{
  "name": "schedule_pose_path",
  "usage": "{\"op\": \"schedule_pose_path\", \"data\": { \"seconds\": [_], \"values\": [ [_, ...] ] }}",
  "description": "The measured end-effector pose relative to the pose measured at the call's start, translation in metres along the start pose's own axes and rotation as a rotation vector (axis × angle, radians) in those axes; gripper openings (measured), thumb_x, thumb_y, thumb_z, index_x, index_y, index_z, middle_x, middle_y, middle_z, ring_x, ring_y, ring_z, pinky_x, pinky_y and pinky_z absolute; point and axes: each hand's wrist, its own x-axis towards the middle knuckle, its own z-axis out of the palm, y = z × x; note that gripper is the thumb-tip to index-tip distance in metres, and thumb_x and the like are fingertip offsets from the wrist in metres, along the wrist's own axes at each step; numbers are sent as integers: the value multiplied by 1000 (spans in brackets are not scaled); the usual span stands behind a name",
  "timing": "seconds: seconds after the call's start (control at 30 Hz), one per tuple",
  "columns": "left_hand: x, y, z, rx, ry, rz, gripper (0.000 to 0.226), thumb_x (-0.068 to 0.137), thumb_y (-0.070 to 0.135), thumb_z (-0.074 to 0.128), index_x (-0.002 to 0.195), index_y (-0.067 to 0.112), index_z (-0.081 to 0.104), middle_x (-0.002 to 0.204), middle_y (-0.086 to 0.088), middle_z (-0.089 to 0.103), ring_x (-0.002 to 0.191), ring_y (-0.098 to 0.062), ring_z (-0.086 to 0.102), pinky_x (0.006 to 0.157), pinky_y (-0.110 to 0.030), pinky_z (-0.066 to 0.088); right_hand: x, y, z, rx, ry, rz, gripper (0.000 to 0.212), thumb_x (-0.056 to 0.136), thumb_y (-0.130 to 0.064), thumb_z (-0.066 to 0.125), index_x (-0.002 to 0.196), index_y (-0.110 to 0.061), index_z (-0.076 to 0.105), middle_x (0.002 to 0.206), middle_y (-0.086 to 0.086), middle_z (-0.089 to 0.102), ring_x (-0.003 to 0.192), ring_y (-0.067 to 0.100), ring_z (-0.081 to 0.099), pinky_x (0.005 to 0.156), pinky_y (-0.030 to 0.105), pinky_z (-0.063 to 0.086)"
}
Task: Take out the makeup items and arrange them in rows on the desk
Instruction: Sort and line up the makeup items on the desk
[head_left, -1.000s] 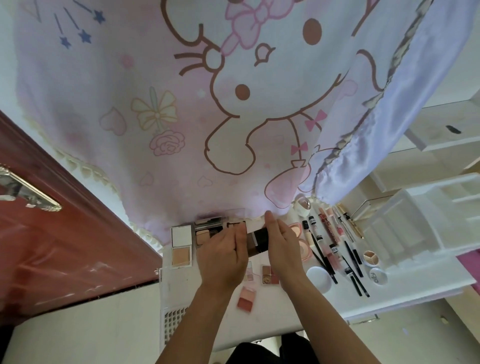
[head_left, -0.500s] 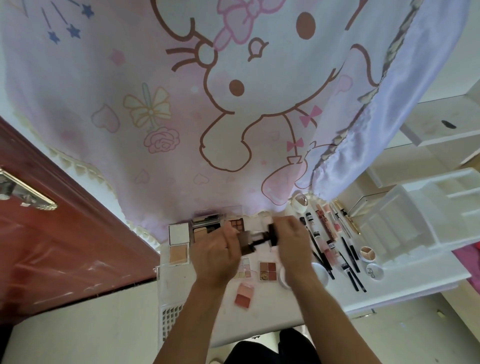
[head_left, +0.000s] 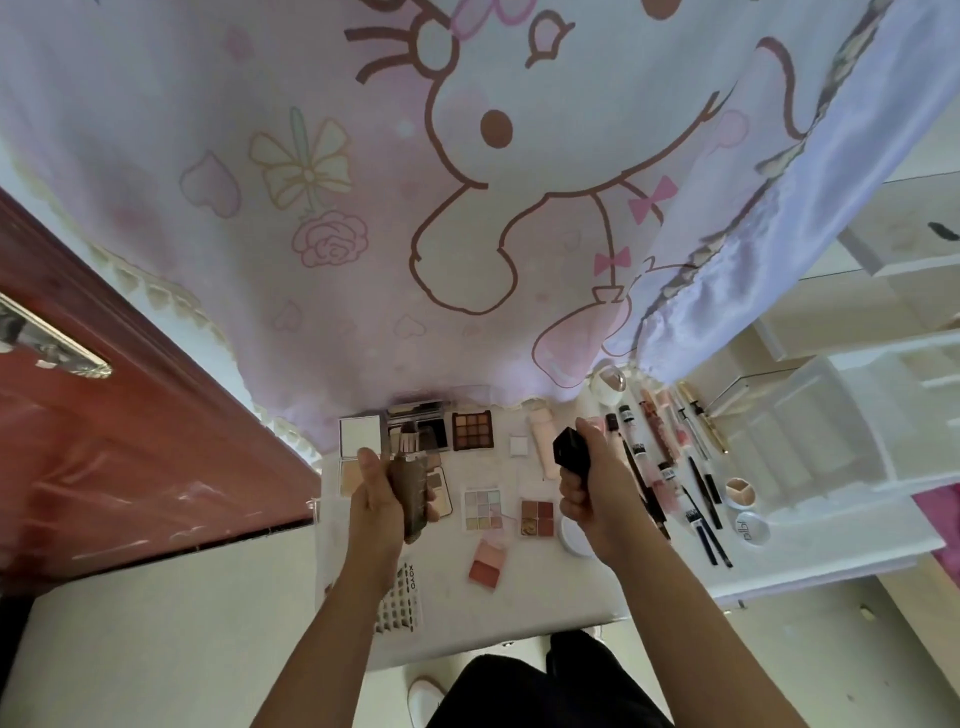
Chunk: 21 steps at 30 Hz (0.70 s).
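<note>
Bottle sits in my left hand, fingers wrapped fully round its brown body, pump end bare and pointing away from me. Its black cap is in my right hand, fingers curled tight about it. Both hang above the tabletop, well apart from each other.

Taking the bottle as my mark: right beneath and beyond it lie open palettes, with more pans just right of it and a blush nearer me. Further right run the pens and tubes in their row, then the white organizer past them.

My worry is the open pump. If I squeeze or tip the bottle, I judge product could drip onto the uncovered palettes under it. Bringing the cap back askew could also press the nozzle, or let the cap slip and knock the pans out of line. When setting the bottle down, free room beside it looks scarce; a standing bottle there could topple onto the palettes, and one laid flat could roll toward the row of pens.
</note>
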Motion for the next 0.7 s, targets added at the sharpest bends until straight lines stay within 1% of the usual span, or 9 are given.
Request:
{"op": "schedule_pose_path", "data": {
  "seconds": [0.03,0.1,0.2,0.3,0.4,0.47,0.57,0.63,0.7],
  "values": [
    [-1,-10,-5,11,-23,-31,80,91,71,22,104,4,64,76,-20,66,57,-22,61,46,-28,41,1,6,-1,-12,-6,26,38,100,-47,48,74,-20,43,56,-3,28,46,11,21,36,20,21],
    [-5,-29,-10,22,-36,-91,64,96,62,32,110,5,59,84,-19,67,65,-22,63,51,-33,46,7,20,-10,-48,19,57,38,101,-49,46,76,-19,47,55,-3,33,46,10,26,38,20,23],
    [-9,-53,-12,22,-9,-159,42,99,48,43,116,12,55,100,-15,68,86,-22,67,71,-38,58,21,43,-27,-138,52,102,37,100,-52,47,90,-17,56,61,0,47,48,10,37,42,21,30],
    [-9,-74,-20,226,63,-139,30,96,40,58,115,18,55,105,0,66,102,-18,64,77,-28,52,31,71,-36,-233,55,130,35,101,-44,51,107,-11,62,81,8,59,53,12,42,47,23,35],
    [-11,-96,-25,391,62,-75,28,87,32,73,110,22,60,103,11,68,102,-7,63,88,-35,51,30,93,-44,-335,36,125,22,101,-31,56,115,-15,63,81,9,62,55,13,46,51,22,37],
    [-12,-107,-26,458,28,-74,32,84,29,77,112,24,62,103,13,69,101,-1,62,92,-35,51,31,107,-48,-423,41,113,20,99,-27,59,117,-20,63,82,7,64,59,14,50,53,22,40],
    [-11,-117,-22,524,-2,-67,34,84,28,77,114,27,60,103,18,67,99,0,63,91,-31,50,32,124,-52,-599,62,92,26,95,-31,64,118,-21,58,94,5,69,65,14,59,60,22,45],
    [-7,-119,-19,547,-25,-45,35,84,25,77,115,28,60,103,19,66,96,5,61,89,-25,48,33,131,-53,-713,93,75,37,90,-39,69,118,-22,53,101,3,69,77,16,66,71,26,49],
    [-1,-120,-16,577,-40,-12,36,86,22,75,119,24,61,111,16,65,98,2,60,86,-15,43,35,134,-55,-797,117,47,37,86,-41,72,113,-22,54,101,-2,68,89,16,65,75,27,47]
  ]
}}
